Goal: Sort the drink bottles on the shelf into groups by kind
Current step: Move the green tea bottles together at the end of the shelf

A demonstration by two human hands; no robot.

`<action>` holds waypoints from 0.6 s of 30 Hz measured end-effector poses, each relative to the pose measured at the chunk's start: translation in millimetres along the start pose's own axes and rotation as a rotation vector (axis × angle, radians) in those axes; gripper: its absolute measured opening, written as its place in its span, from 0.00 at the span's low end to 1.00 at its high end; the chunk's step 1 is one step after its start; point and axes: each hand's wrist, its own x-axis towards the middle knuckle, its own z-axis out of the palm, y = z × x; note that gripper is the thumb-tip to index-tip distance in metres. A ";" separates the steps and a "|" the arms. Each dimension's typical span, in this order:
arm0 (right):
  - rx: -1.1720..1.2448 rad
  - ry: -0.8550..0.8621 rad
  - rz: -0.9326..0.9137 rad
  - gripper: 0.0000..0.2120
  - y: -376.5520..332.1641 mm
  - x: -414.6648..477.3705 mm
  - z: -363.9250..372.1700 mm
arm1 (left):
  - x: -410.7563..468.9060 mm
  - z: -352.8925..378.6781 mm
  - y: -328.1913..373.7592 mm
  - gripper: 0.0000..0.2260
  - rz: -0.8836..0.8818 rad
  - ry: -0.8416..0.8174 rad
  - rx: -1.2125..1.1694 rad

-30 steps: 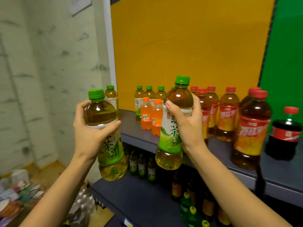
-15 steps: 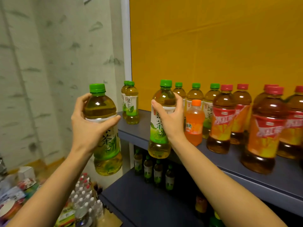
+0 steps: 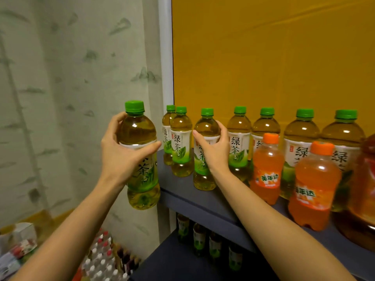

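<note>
My left hand point(image 3: 121, 157) grips a green-capped green tea bottle point(image 3: 140, 159) in the air, just left of the shelf's end. My right hand point(image 3: 215, 151) is wrapped around a second green tea bottle point(image 3: 204, 171) that stands on the grey shelf point(image 3: 194, 197) near its front edge. Behind it, several more green tea bottles point(image 3: 181, 142) line the yellow back panel. Two small orange soda bottles point(image 3: 266, 169) point(image 3: 314, 185) stand in front at the right. A dark red-labelled tea bottle point(image 3: 365, 191) shows at the right edge.
A lower shelf point(image 3: 172, 260) carries several small green-labelled bottles point(image 3: 199, 240). Left of the shelf hangs a pale curtain point(image 3: 71, 98). On the floor at the lower left lie packed water bottles point(image 3: 101, 262) and boxes point(image 3: 20, 244).
The view has swung left and closer to the shelf's left end. My right hand has brought its green tea bottle down onto the shelf beside the other green teas. My left hand has carried its bottle nearer the shelf.
</note>
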 end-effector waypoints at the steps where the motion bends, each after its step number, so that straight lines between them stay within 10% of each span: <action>1: 0.001 -0.002 0.019 0.35 4.0 4.3 3.3 | 4.2 2.2 -8.6 0.31 -0.005 0.006 -0.009; 18: -0.361 -0.171 0.034 0.34 -2.2 -13.3 -18.3 | 47.3 62.7 -109.2 0.32 -0.131 -0.092 -0.239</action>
